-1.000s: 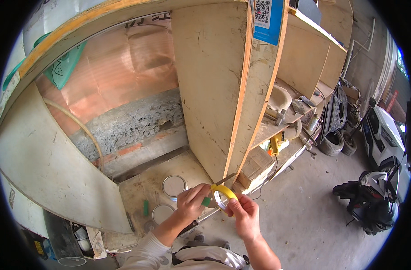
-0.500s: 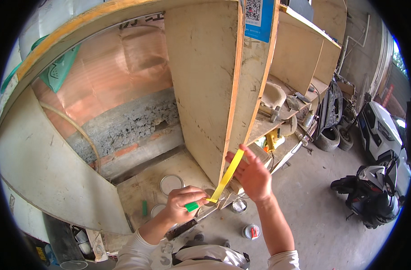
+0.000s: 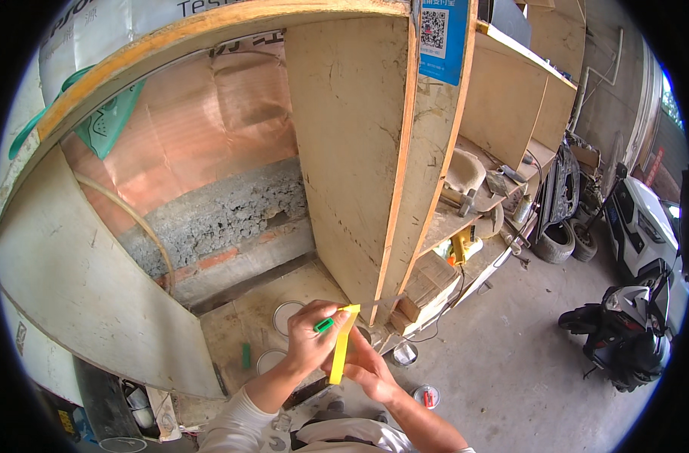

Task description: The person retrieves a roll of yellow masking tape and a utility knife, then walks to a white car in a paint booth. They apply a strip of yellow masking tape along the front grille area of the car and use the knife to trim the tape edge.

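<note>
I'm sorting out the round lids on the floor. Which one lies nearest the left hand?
The white lid just behind the left hand, on the cabinet's floor board. The others lie lower left or out on the concrete.

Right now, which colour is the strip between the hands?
Yellow: the strip shows best in the head view.

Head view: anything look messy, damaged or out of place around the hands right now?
Some clutter: round lids and a small can lie loose on the floor, and tools are heaped on the lower shelf. The yellow strip between both hands looks intact.
</note>
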Demonstrator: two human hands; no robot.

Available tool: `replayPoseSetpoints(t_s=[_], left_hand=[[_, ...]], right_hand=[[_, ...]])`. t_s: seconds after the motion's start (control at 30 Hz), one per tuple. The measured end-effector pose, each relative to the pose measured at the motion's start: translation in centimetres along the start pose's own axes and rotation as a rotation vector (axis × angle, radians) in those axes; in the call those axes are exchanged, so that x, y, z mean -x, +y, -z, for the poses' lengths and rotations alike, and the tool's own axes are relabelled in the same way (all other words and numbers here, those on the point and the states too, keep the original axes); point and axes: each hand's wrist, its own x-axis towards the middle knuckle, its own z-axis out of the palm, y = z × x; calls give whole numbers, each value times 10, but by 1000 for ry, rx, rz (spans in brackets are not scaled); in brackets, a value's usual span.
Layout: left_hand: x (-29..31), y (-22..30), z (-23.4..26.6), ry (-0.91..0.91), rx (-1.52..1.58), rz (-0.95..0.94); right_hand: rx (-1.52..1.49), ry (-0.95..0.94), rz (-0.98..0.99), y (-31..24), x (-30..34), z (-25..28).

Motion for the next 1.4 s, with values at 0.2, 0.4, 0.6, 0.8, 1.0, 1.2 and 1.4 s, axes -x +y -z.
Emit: replayPoseSetpoints(t_s=[0.2, 0.4, 0.6, 0.8, 1.0, 1.2, 1.4], left_hand=[[9, -33, 0, -56, -437, -494], [20, -36, -13, -223, -363, -436], [25, -29, -11, -265, 281, 260], [25, -29, -1, -237, 976, 883], [17, -24, -8, -2, 1027, 1057], [31, -30, -30, 33, 754, 923], [46, -33, -37, -71, 386, 585]], right_hand=[[39, 385, 106, -43, 19, -23], [72, 545, 194, -86, 1, -19], [141, 538, 170, -90, -4, -18], [135, 362, 179, -83, 4, -3], [454, 369, 25, -73, 16, 2], [1068, 390, 281, -48, 17, -9], [1147, 442, 330, -41, 13, -7]])
